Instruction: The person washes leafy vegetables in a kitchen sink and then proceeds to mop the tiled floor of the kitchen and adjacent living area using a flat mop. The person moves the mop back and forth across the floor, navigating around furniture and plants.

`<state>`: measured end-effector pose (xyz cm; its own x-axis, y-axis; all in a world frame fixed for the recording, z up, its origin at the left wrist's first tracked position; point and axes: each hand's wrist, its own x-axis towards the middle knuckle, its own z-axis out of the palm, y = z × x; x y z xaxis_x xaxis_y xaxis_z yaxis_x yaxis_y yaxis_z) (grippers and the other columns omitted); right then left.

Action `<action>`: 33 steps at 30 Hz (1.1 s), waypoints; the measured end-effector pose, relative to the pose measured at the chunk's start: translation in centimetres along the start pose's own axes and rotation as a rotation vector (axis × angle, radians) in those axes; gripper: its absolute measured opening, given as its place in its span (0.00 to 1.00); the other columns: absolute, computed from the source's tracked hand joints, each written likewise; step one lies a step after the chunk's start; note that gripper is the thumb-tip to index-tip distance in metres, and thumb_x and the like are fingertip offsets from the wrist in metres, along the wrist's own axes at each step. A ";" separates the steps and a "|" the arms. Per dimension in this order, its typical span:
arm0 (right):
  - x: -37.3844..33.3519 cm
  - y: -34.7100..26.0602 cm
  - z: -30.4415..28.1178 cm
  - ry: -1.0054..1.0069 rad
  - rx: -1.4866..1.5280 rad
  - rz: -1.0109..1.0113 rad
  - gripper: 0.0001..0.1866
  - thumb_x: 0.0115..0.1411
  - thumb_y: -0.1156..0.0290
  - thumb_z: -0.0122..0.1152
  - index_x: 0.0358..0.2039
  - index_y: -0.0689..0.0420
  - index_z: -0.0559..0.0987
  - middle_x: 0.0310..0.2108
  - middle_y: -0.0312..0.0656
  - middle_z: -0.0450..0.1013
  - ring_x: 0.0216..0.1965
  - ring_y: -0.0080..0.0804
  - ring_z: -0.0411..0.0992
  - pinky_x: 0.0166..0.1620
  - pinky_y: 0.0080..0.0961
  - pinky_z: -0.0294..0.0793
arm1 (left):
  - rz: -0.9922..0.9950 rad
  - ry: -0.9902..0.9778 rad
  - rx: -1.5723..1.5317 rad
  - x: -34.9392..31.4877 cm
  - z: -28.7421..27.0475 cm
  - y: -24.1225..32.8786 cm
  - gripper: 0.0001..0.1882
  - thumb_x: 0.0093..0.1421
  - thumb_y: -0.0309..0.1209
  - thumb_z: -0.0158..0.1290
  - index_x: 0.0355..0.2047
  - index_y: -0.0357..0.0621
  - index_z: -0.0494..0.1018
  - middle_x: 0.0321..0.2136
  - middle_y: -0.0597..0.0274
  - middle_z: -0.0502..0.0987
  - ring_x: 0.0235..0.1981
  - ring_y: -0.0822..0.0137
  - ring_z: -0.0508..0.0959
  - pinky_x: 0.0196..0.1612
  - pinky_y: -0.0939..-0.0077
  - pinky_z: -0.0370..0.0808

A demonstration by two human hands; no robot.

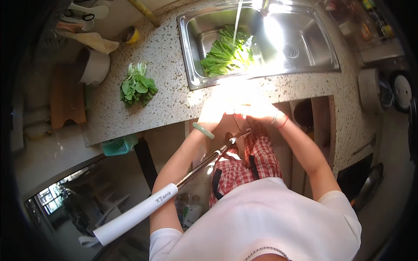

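My left hand (216, 108) and my right hand (257, 111) are close together at the counter's front edge, just below the sink (186, 52). Strong glare washes out both, so their fingers and anything in them cannot be made out. The left wrist wears a green bangle, the right a red cord. Leafy greens (227, 52) lie in the sink's left basin under a thin stream of water (237, 21). A pole with a white handle (137, 213) slants across my left forearm, its metal shaft reaching below my hands; whether they touch it is unclear.
A bundle of leafy greens (137, 86) rests on the speckled counter (167, 98), left of the sink. Farther left are a white pot (95, 67) and a wooden board (67, 98). A teal bag (119, 145) hangs under the counter. A dark pan (369, 187) is at right.
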<state>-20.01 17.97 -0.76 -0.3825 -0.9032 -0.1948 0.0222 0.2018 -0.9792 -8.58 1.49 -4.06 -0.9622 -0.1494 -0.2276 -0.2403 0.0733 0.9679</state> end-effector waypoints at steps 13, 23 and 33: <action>20.2 19.9 -13.1 -0.302 -1.289 0.096 0.17 0.54 0.68 0.49 0.45 0.52 0.75 0.48 0.44 0.70 0.49 0.43 0.69 0.52 0.38 0.68 | -0.380 0.304 -0.536 6.2 2.1 2.5 0.14 0.65 0.31 0.44 0.48 0.36 0.67 0.45 0.53 0.73 0.44 0.63 0.76 0.46 0.73 0.74; 22.1 20.5 -14.0 0.060 -1.173 -0.308 0.20 0.52 0.66 0.51 0.48 0.42 0.72 0.55 0.42 0.63 0.53 0.42 0.64 0.45 0.44 0.70 | -0.427 0.338 -0.672 11.4 3.2 2.1 0.16 0.58 0.20 0.44 0.48 0.33 0.66 0.43 0.54 0.74 0.40 0.66 0.77 0.44 0.74 0.76; 24.0 17.4 -18.5 0.039 -1.153 0.272 0.21 0.53 0.62 0.55 0.50 0.44 0.72 0.56 0.42 0.61 0.53 0.40 0.63 0.48 0.44 0.69 | -0.470 0.319 -0.704 11.8 4.0 1.4 0.15 0.58 0.20 0.44 0.46 0.34 0.69 0.40 0.59 0.75 0.40 0.71 0.77 0.40 0.80 0.76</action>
<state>-45.92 6.85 -21.37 -0.5224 -0.7695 -0.3673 -0.7309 0.6260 -0.2718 -20.78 3.78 -5.86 -0.6781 -0.2857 -0.6772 -0.3646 -0.6692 0.6474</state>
